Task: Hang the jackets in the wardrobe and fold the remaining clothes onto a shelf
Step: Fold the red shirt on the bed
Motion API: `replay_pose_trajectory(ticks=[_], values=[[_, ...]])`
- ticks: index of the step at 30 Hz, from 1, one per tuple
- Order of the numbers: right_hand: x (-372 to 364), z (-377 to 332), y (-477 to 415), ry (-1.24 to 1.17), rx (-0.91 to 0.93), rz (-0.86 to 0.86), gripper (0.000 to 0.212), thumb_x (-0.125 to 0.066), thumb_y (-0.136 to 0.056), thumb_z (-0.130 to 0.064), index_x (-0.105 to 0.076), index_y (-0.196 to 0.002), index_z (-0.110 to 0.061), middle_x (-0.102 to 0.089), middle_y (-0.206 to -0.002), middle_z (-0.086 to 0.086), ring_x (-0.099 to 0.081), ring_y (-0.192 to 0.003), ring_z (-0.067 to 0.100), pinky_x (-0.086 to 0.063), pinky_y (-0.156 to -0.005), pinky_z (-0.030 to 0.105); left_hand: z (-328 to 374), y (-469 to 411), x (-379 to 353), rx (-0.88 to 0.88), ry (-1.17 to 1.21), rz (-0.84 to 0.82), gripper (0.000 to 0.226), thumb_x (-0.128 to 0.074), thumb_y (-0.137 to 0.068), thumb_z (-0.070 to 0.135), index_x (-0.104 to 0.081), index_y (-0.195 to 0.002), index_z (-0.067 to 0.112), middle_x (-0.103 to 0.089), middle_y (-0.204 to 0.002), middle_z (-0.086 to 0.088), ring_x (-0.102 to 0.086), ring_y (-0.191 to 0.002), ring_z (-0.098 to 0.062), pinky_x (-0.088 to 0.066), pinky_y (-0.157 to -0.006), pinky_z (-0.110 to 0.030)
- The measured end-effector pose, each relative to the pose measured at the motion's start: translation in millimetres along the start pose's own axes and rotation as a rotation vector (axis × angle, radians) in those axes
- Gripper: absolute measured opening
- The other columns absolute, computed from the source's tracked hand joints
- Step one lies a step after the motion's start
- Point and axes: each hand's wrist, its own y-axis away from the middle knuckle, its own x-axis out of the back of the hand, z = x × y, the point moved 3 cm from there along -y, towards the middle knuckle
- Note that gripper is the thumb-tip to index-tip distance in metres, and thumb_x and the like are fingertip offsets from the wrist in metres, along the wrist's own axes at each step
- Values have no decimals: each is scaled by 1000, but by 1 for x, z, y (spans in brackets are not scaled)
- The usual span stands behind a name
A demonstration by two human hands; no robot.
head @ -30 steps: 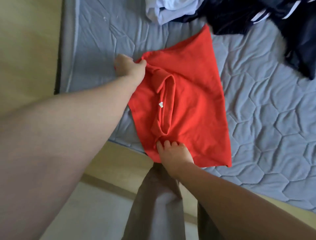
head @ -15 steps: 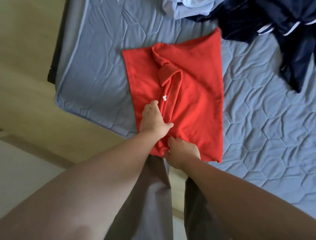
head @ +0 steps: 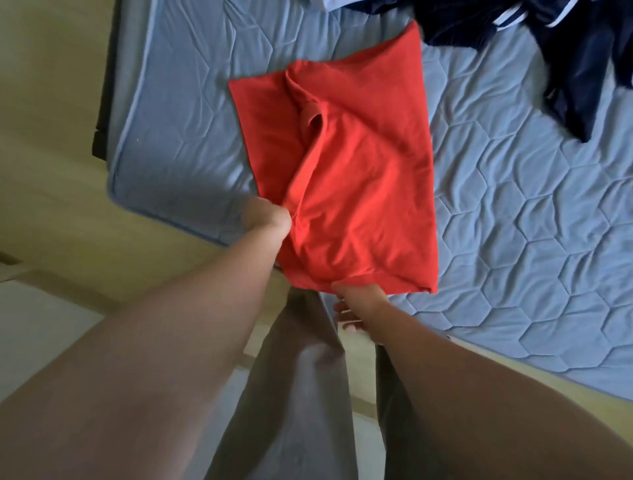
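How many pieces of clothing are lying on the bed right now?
3 visible: the red shirt in the middle; a navy white-striped garment at the far right; a sliver of pale cloth at the top edge. More may lie hidden beyond the frame.

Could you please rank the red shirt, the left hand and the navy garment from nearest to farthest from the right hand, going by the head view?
1. The red shirt: the right hand grips its near hem.
2. The left hand: at the shirt's left edge.
3. The navy garment: at the far right of the mattress.
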Motion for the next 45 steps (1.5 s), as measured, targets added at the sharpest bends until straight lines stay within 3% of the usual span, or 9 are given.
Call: replay_pose_trajectory(ticks=[5, 8, 10, 14, 19, 23, 29, 38, 45], values=[[-50, -2, -1, -410, -58, -42, 29, -70, -92, -33, -67, -100, -5, -64, -84, 13, -59, -64, 25, -48, -58, 32, 77, -20, 35, -358, 73, 146, 34, -52, -95, 39, -64, -108, 11, -71, -111, -12, -63, -110, -34, -46, -87, -36], [-76, -7, -5, -630, -84, -34, 30, -69, -93, -36, -66, -104, -8, -63, -85, 11, -61, -71, 26, -50, -65, 36, 117, -12, 31, -612, -74, 51, 69, -60, -77, 77, -56, -112, 17, -69, -113, -5, -63, -110, -29, -46, -87, -35], [-90, -11, -9, -774, -113, -28, 28, -68, -94, -37, -63, -106, -11, -64, -92, 10, -62, -74, 25, -52, -66, 35, 128, -15, 23, -713, -268, 21, 68, -72, -77, 64, -51, -119, 15, -68, -119, -9, -63, -114, -31, -48, -90, -38], [-110, -23, -12, -1046, -134, -6, 21, -66, -97, -35, -62, -105, -16, -67, -91, 5, -64, -75, 20, -51, -65, 33, 117, -38, 29, -577, -105, 121, 32, -64, -88, 18, -55, -117, 10, -68, -119, -13, -64, -113, -35, -48, -92, -38], [-119, -38, -16, -1321, -127, 59, 34, -64, -98, -36, -62, -122, -11, -68, -102, 4, -67, -76, 17, -53, -68, 33, 66, -81, 44, -154, 153, -81, 40, -57, -85, 9, -63, -124, 6, -70, -119, -14, -70, -106, -33, -58, -91, -45], [-120, -39, -25, -1447, -108, 167, 43, -68, -96, -31, -52, -134, -20, -66, -110, 2, -71, -89, 20, -56, -75, 35, 91, -93, 57, -436, 7, -37, 26, -64, -75, 23, -68, -88, 1, -68, -79, -9, -67, -75, -27, -52, -66, -42], [-126, -35, -36, -1623, -56, 79, 39, -63, -100, -31, -52, -137, -27, -66, -119, -2, -70, -93, 17, -57, -83, 34, 161, -101, 51, -496, 73, -70, 63, -58, -78, 77, -71, -91, 18, -72, -94, 2, -69, -100, -22, -52, -93, -30], [-114, -21, -37, -1769, -49, 76, 44, -67, -97, -29, -49, -136, -25, -58, -131, 7, -65, -101, 28, -58, -68, 35, 179, -106, 31, -582, 69, -92, 44, -57, -94, 50, -61, -122, 15, -68, -118, -2, -66, -106, -21, -53, -97, -34], [-100, -28, -40, -1647, -95, 209, 21, -59, -101, -40, -57, -118, -28, -58, -109, 0, -57, -82, 22, -47, -51, 27, 190, -99, 26, -594, 265, -83, 20, -56, -99, 36, -45, -87, 26, -52, -77, 11, -46, -63, -5, -46, -62, -21]])
